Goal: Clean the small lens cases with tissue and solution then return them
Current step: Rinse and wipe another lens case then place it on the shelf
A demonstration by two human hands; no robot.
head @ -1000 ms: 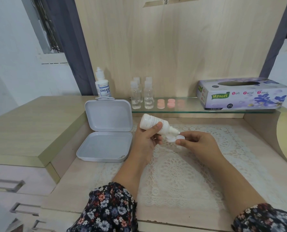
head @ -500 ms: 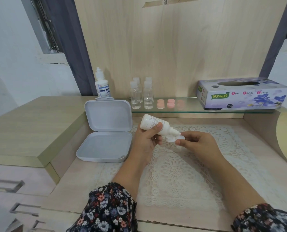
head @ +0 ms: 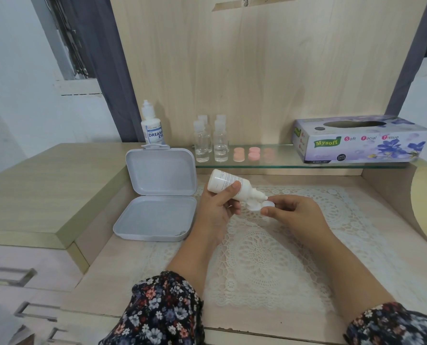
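Observation:
My left hand [head: 218, 207] grips a white solution bottle [head: 228, 183], tipped with its nozzle pointing down to the right. The nozzle sits just over a small white lens case [head: 258, 206] that my right hand [head: 292, 212] pinches by its right end above the lace mat [head: 262, 247]. An open white box [head: 157, 195] lies to the left with its lid standing up. Pink round caps [head: 253, 153] rest on the glass shelf [head: 269, 163]. A tissue box [head: 359, 139] stands at the shelf's right end.
Several small clear bottles [head: 211, 143] and a white Dream Eye bottle [head: 152, 125] stand at the back left. A raised wooden counter [head: 45, 185] with drawers below lies to the left. A wooden panel rises behind the shelf.
Both hands hold nearly still. The bottle's nozzle has stayed over the lens case, with only a slight shift of the case in my right fingers.

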